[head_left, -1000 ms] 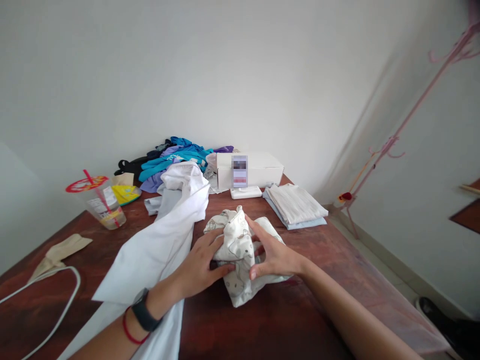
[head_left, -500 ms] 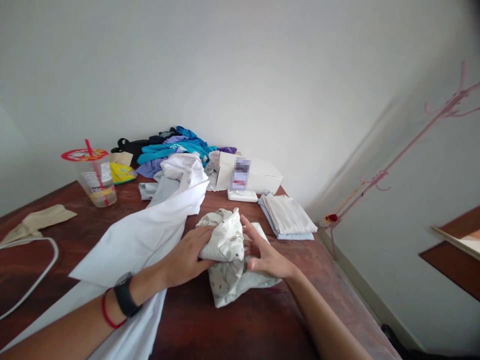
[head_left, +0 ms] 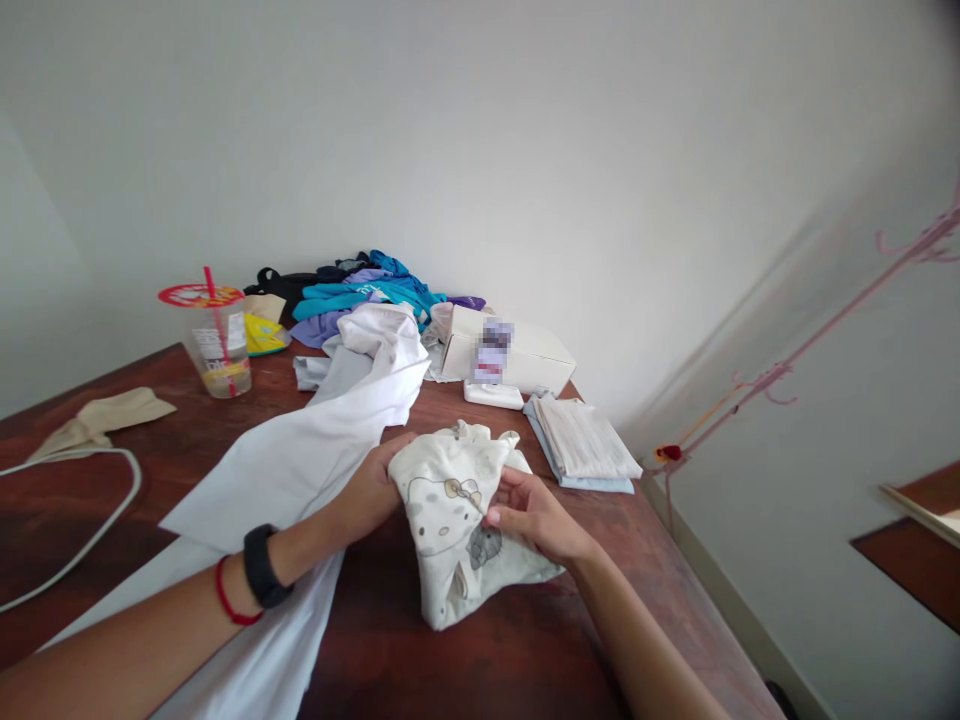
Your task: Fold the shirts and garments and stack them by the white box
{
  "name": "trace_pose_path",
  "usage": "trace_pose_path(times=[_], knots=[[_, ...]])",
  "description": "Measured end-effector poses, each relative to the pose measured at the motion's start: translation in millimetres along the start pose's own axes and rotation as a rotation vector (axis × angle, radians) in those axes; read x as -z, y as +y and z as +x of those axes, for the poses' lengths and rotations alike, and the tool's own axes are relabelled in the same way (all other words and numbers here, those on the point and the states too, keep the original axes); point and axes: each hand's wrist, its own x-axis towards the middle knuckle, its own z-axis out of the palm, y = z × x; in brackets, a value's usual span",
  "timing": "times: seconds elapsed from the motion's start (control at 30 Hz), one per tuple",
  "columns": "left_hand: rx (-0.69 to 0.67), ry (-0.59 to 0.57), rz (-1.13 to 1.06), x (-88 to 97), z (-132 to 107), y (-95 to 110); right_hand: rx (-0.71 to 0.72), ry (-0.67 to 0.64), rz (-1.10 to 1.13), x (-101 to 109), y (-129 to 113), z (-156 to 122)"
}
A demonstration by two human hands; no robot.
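Note:
A bunched, partly folded white cloth (head_left: 450, 515) with a grey cartoon cat-face print lies on the table between my hands. My left hand (head_left: 379, 490) grips its left side, the fingertips hidden behind the fabric. At the right side, my right hand (head_left: 532, 512) pinches a fold between thumb and fingers. Just left of the cloth, a long white garment (head_left: 292, 470) stretches across the table and passes under my left forearm. Beyond my right hand lies a flat folded stack of pale cloth (head_left: 589, 440).
The dark reddish wooden table (head_left: 420, 665) holds a plastic cup with straw (head_left: 217, 345), a white cable (head_left: 127, 510), a beige cloth (head_left: 112, 415) and a white box (head_left: 540, 350). A heap of clothes (head_left: 367, 295) lies against the wall. A pink coat stand (head_left: 825, 340) leans right.
The printed cloth has been turned or opened out, so the cat face now shows. My right hand has closed from spread fingers onto a fold. The view has shifted slightly left.

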Motion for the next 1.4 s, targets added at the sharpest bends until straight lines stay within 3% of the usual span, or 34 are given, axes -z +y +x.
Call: trace_pose_path(times=[0.17, 0.27, 0.33, 0.5, 0.6, 0.7, 0.9, 1.03, 1.13, 1.23, 1.33, 1.4], knots=[[0.006, -0.177, 0.063, 0.3, -3.4, 5.9, -0.01, 0.031, -0.001, -1.0, 0.1, -3.2], [-0.123, -0.14, 0.193, 2.4, -3.7, -0.3, -0.011, 0.062, 0.04, -0.6, -1.9, -5.5], [-0.14, -0.074, 0.246, 5.2, -2.3, -11.5, 0.009, 0.094, 0.081, 0.7, -3.1, -6.2], [0.045, -0.032, 0.132, 12.9, 4.9, -36.7, 0.08, 0.261, 0.153, 5.6, -5.6, -6.8], [0.143, -0.008, 0.025, 15.5, 8.8, -31.6, 0.118, 0.367, 0.177, 7.5, -7.3, -8.0], [0.245, -0.008, -0.13, 13.7, 9.7, -15.1, 0.103, 0.391, 0.149, 7.5, -8.1, -9.5], [0.384, -0.222, -0.35, -2.7, 0.8, 7.4, 0.022, 0.284, 0.154, 4.8, -8.4, -10.4], [0.38, -0.207, -0.457, -8.4, -3.7, 9.7, -0.057, 0.245, 0.161, 4.4, -16.0, -11.1], [0.362, -0.175, -0.57, -3.8, -3.3, 7.9, -0.098, 0.177, 0.176, 6.6, -21.4, -15.1], [0.367, -0.133, -0.632, 5.6, 0.8, 8.4, -0.196, 0.013, 0.173, 7.7, -21.5, -22.4], [0.394, -0.228, -0.696, 12.5, 6.4, 13.7, -0.289, -0.129, 0.151, 3.9, -18.1, -26.2], [0.421, -0.316, -0.753, 14.4, 8.7, 16.0, -0.27, -0.144, 0.098, -0.2, -15.9, -23.5]])
